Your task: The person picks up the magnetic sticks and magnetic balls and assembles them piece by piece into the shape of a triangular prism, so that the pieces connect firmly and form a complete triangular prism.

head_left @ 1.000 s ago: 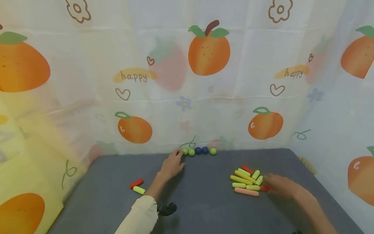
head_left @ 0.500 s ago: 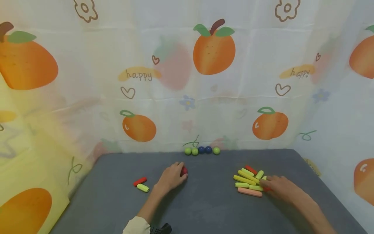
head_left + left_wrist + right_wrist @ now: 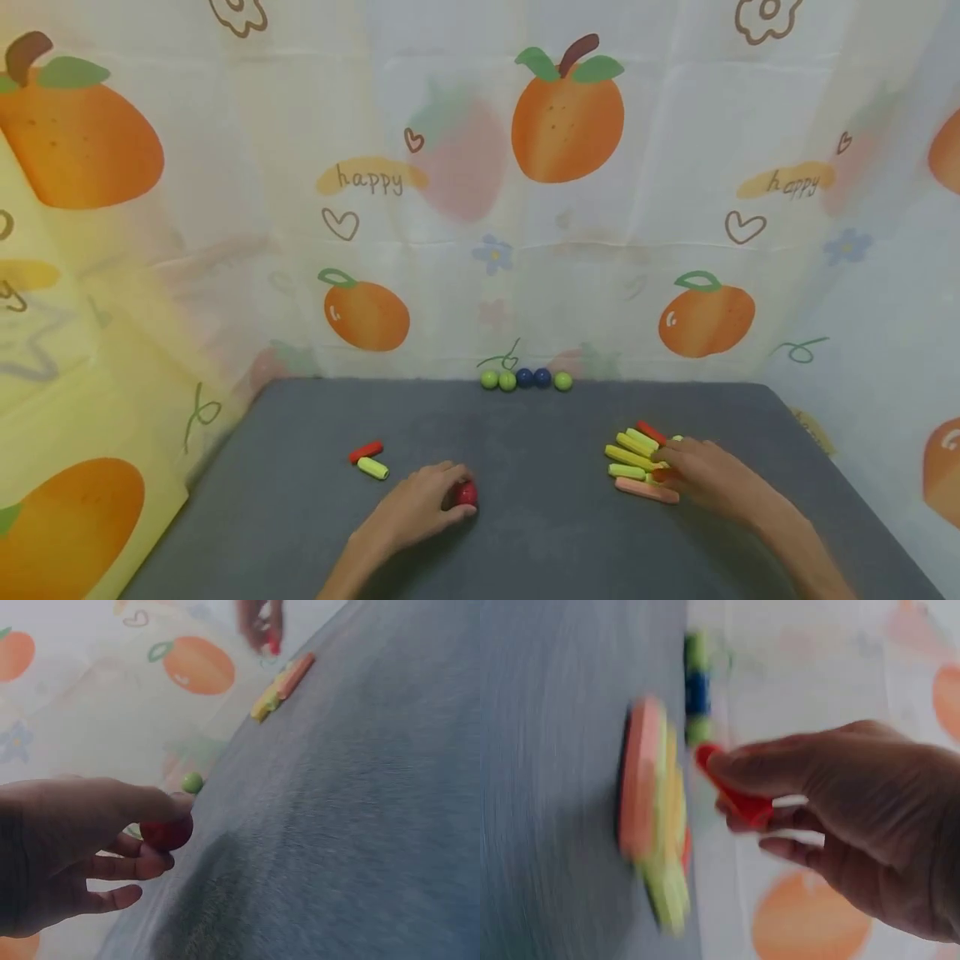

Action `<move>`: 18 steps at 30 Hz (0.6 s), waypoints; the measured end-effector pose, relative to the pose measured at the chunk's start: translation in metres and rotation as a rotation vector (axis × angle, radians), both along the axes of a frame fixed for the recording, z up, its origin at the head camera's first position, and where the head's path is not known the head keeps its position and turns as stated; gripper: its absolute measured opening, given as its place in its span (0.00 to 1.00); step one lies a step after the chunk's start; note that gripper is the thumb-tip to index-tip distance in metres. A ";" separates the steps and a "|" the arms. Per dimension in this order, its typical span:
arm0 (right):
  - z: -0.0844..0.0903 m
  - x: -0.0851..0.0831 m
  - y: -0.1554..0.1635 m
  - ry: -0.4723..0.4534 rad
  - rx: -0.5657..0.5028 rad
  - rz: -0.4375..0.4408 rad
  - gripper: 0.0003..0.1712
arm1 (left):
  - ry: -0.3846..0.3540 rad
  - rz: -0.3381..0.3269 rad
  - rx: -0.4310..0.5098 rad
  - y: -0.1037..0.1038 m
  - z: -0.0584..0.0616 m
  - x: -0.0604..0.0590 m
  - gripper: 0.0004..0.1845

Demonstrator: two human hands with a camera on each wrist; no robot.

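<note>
My left hand (image 3: 423,504) pinches a dark red ball (image 3: 467,493) between thumb and fingers, in the front middle of the table; the left wrist view shows the ball (image 3: 166,832) at the fingertips. At the right, my right hand (image 3: 712,471) is over a cluster of short sticks. In the right wrist view it pinches a short red stick (image 3: 735,787) between thumb and fingers, above the others. A longer salmon-pink stick (image 3: 647,490) lies at the cluster's near side, with yellow sticks (image 3: 630,457) behind it. The hand covers part of the cluster.
Along the table's back edge stands a row of green balls (image 3: 490,380) and dark blue balls (image 3: 533,378). On the left lie a red stick (image 3: 366,452) and a pale yellow-green stick (image 3: 372,468). A fruit-print curtain (image 3: 450,250) hangs behind the grey table (image 3: 547,542).
My left hand has come from the row's left end toward the front with the red ball. My right hand has moved slightly left over the cluster and lifted the short red stick.
</note>
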State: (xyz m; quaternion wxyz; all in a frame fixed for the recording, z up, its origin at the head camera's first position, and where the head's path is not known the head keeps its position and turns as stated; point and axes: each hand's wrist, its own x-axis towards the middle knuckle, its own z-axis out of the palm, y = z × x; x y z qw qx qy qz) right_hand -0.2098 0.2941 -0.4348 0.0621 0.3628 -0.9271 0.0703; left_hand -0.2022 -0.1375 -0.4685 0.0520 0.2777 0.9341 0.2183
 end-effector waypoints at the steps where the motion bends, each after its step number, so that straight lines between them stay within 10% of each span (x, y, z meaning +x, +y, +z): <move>1: 0.000 0.000 -0.012 -0.008 -0.057 0.067 0.10 | -0.014 -0.014 0.025 0.000 0.000 0.003 0.14; 7: -0.016 0.002 -0.097 -0.212 -0.197 0.270 0.05 | -0.087 -0.094 0.105 0.005 -0.005 0.010 0.13; 11: -0.025 0.007 -0.143 -0.357 -0.154 0.213 0.06 | -0.122 -0.137 0.125 0.011 -0.010 0.003 0.14; 18: -0.029 0.000 -0.178 -0.327 -0.080 0.144 0.05 | -0.138 -0.162 0.154 0.010 -0.018 -0.007 0.17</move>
